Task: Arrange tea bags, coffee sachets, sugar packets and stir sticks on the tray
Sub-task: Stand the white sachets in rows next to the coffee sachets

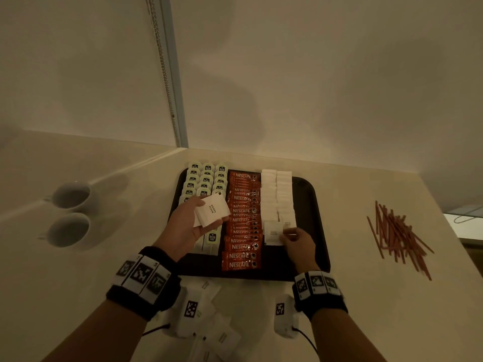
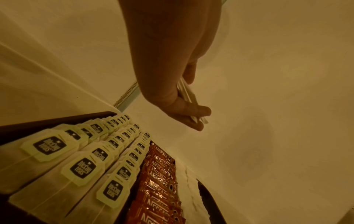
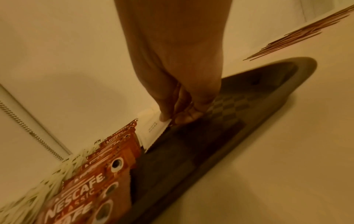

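Note:
A dark tray holds three columns of tea bags, a column of red Nescafe sachets and two columns of white sugar packets. My left hand hovers over the tea bags, palm up, gripping a small stack of sugar packets, seen edge-on as sugar packets in the left wrist view. My right hand pinches one sugar packet at the near end of the left sugar column; the pinched packet lies low over the tray floor.
Brown stir sticks lie in a loose pile on the counter right of the tray. Two white cups stand at the left. More sugar packets lie on the counter near me. A wall with a bead chain rises behind.

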A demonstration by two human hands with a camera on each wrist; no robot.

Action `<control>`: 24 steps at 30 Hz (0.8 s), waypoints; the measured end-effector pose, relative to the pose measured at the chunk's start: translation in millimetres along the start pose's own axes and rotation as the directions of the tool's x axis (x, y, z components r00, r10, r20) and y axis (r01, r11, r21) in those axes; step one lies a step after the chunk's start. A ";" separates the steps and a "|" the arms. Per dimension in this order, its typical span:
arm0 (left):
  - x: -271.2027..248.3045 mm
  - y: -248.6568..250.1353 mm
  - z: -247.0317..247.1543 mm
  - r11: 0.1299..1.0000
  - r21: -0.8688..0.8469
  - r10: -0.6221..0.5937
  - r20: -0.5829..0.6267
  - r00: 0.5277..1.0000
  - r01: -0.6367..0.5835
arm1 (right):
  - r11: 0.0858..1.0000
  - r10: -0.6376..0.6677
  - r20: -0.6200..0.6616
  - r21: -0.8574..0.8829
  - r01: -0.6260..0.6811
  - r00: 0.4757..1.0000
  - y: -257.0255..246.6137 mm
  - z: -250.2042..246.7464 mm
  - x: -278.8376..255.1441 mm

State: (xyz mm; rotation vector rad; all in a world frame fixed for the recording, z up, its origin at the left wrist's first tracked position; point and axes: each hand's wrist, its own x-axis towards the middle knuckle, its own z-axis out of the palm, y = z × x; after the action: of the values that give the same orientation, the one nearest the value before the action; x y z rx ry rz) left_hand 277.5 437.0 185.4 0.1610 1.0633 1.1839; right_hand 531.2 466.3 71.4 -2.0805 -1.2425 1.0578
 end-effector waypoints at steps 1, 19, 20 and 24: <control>0.0 0.4 -0.3 1.000 -0.004 -0.002 -0.004 1.000 0.002 | 1.000 -0.007 -0.010 -0.006 0.007 1.000 -2.1 1.7 0.2; 4.5 -5.0 0.6 0.981 0.180 0.067 0.029 0.997 -0.071 | 0.903 -0.393 0.040 0.204 0.377 0.919 -65.3 14.7 -28.8; 4.4 -6.6 1.1 0.969 0.230 0.081 0.030 0.996 -0.085 | 0.880 -0.425 0.122 0.288 0.377 0.897 -80.6 15.6 -36.3; 4.2 -13.4 -0.1 0.893 0.422 0.158 0.028 0.987 -0.154 | 0.845 -0.523 0.286 0.299 0.444 0.803 -118.5 19.9 -51.1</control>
State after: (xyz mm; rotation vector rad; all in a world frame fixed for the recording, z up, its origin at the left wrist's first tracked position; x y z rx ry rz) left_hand 286.4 434.6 174.7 0.5924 1.3244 1.0801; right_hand 440.8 476.5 165.0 -1.3202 -1.6394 1.2814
